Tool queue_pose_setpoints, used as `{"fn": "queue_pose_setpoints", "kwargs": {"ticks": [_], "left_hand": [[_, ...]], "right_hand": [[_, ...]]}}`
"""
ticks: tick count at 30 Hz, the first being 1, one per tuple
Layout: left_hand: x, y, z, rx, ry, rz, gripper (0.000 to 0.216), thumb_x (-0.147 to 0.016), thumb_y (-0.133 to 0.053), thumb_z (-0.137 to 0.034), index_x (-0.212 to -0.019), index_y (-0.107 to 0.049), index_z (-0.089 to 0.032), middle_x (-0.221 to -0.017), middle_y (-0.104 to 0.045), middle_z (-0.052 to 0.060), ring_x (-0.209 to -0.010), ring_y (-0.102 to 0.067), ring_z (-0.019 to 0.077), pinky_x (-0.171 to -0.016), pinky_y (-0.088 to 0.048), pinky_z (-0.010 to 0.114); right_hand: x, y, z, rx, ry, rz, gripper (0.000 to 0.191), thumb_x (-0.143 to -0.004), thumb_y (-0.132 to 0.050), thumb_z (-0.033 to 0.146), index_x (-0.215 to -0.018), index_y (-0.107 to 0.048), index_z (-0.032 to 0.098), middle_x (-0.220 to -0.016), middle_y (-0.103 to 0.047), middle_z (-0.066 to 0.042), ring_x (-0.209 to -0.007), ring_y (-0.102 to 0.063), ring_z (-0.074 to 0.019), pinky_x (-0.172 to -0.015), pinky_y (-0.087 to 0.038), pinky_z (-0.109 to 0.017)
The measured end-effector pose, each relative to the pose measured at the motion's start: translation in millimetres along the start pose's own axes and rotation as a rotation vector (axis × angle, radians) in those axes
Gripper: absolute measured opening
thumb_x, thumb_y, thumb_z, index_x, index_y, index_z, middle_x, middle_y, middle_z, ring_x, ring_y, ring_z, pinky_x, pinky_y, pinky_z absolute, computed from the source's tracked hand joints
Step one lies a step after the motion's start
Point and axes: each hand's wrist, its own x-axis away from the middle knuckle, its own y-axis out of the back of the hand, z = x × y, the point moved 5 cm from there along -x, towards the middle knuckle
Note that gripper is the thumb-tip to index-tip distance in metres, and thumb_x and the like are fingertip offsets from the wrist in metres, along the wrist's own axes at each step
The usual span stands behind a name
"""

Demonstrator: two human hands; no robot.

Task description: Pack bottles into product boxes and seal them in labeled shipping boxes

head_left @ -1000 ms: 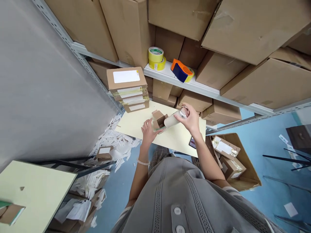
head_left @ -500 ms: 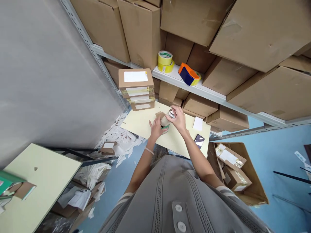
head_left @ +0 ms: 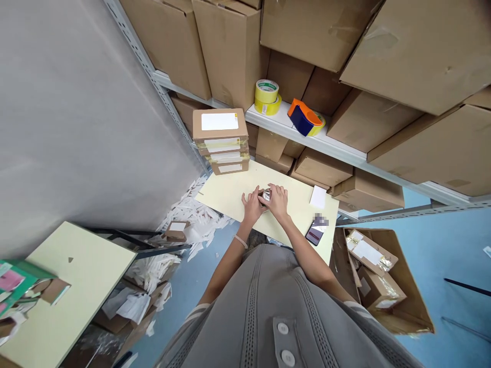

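Between my two hands is a can with a shiny metal end [head_left: 266, 194] turned up towards me. It sits low over the cream table [head_left: 226, 190], apparently in a small box that my hands almost wholly hide. My left hand [head_left: 252, 207] curls round the near left side of the box, its fingertips close to the can's rim. My right hand [head_left: 277, 200] grips the can from the right, with thumb and fingers bent at its top edge.
Labelled cartons [head_left: 220, 122] are stacked at the table's back left. A phone [head_left: 314, 235] and white card [head_left: 318, 196] lie on the right. Tape rolls [head_left: 267, 92] and a tape dispenser [head_left: 305, 117] sit on the shelf. An open carton [head_left: 412, 286] holds parcels.
The can has gone down from its tilted place above the green-sided box and now sits lower and more upright. My hands have drawn closer together. The view has shifted slightly.
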Motion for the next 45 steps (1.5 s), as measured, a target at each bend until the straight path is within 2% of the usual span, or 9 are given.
{"fn": "queue_pose_setpoints", "kwargs": {"ticks": [7, 16, 21, 25, 28, 31, 33, 38, 45], "left_hand": [[2, -8, -3, -0.052, -0.040, -0.017, 0.084, -0.079, -0.061, -0.026, -0.153, -0.020, -0.021, -0.136, -0.058, 0.010, -0.121, -0.053, 0.0264, -0.117, -0.011, 0.051], [-1, -11, -1, -0.037, -0.060, -0.030, 0.082, -0.080, -0.062, -0.027, -0.152, -0.022, -0.024, -0.135, -0.058, 0.011, -0.121, -0.053, 0.0286, -0.116, -0.012, 0.053], [1, -10, 10, 0.048, -0.070, -0.004, 0.104, -0.071, -0.078, -0.040, -0.153, -0.017, -0.023, -0.147, -0.044, 0.019, -0.134, -0.042, 0.0368, -0.115, -0.004, 0.062], [5, -2, 38, 0.245, 0.047, -0.054, 0.119, -0.058, -0.086, -0.050, -0.153, -0.017, -0.025, -0.154, -0.031, 0.020, -0.144, -0.026, 0.0396, -0.115, 0.001, 0.064], [9, 1, 67, 0.602, 0.198, -0.065, 0.103, -0.072, -0.070, -0.063, -0.152, -0.017, -0.025, -0.156, -0.029, 0.019, -0.145, -0.027, 0.0334, -0.118, -0.013, 0.056], [13, -10, 83, 0.990, 0.377, -0.014, 0.071, -0.091, -0.032, -0.069, -0.150, -0.025, -0.029, -0.158, -0.029, 0.013, -0.146, -0.030, 0.0235, -0.117, -0.025, 0.046], [13, -22, 81, 1.120, 0.446, 0.018, 0.064, -0.094, -0.027, -0.066, -0.146, -0.034, -0.029, -0.156, -0.035, 0.010, -0.145, -0.032, 0.0204, -0.117, -0.028, 0.043], [4, -49, 47, 1.171, 0.396, 0.089, 0.059, -0.093, -0.040, -0.060, -0.138, -0.049, -0.023, -0.146, -0.051, 0.007, -0.136, -0.046, 0.0230, -0.115, -0.035, 0.041], [-10, -50, 31, 0.977, 0.261, 0.114, 0.059, -0.089, -0.049, -0.062, -0.133, -0.048, -0.024, -0.140, -0.055, 0.008, -0.131, -0.051, 0.0239, -0.112, -0.036, 0.041]], "right_hand": [[5, -25, -2, 0.164, 0.064, 0.106, 0.044, -0.097, -0.041, 0.047, -0.116, -0.060, 0.012, -0.104, -0.068, -0.019, -0.104, -0.046, -0.0334, -0.089, -0.028, -0.044], [6, -26, 2, 0.216, 0.087, 0.185, 0.054, -0.099, -0.038, 0.041, -0.139, -0.046, 0.006, -0.114, -0.065, -0.023, -0.112, -0.044, -0.0358, -0.093, -0.026, -0.047], [7, 6, -12, 0.037, 0.060, 0.052, 0.046, -0.098, -0.038, 0.033, -0.139, -0.046, 0.013, -0.122, -0.062, -0.017, -0.110, -0.049, -0.0300, -0.096, -0.028, -0.045], [9, 21, -51, -0.249, -0.116, -0.155, 0.044, -0.097, -0.037, 0.042, -0.131, -0.052, 0.018, -0.128, -0.059, -0.014, -0.112, -0.051, -0.0273, -0.097, -0.035, -0.043], [11, 4, -84, -0.587, -0.343, -0.215, 0.047, -0.095, -0.034, 0.049, -0.122, -0.057, 0.019, -0.123, -0.062, -0.013, -0.103, -0.056, -0.0237, -0.094, -0.042, -0.040], [16, -31, -98, -0.857, -0.551, -0.115, 0.053, -0.091, -0.032, 0.057, -0.115, -0.061, 0.019, -0.118, -0.064, -0.011, -0.097, -0.060, -0.0224, -0.091, -0.046, -0.040], [19, -50, -95, -0.963, -0.592, -0.035, 0.057, -0.089, -0.033, 0.062, -0.115, -0.063, 0.020, -0.121, -0.064, -0.011, -0.102, -0.060, -0.0236, -0.093, -0.046, -0.041], [20, -70, -76, -1.037, -0.466, 0.017, 0.061, -0.086, -0.040, 0.067, -0.122, -0.063, 0.024, -0.133, -0.060, -0.007, -0.123, -0.051, -0.0242, -0.109, -0.036, -0.041], [19, -76, -68, -0.965, -0.298, 0.083, 0.071, -0.086, -0.039, 0.071, -0.138, -0.053, 0.024, -0.143, -0.051, -0.007, -0.133, -0.042, -0.0252, -0.114, -0.029, -0.042]]}}
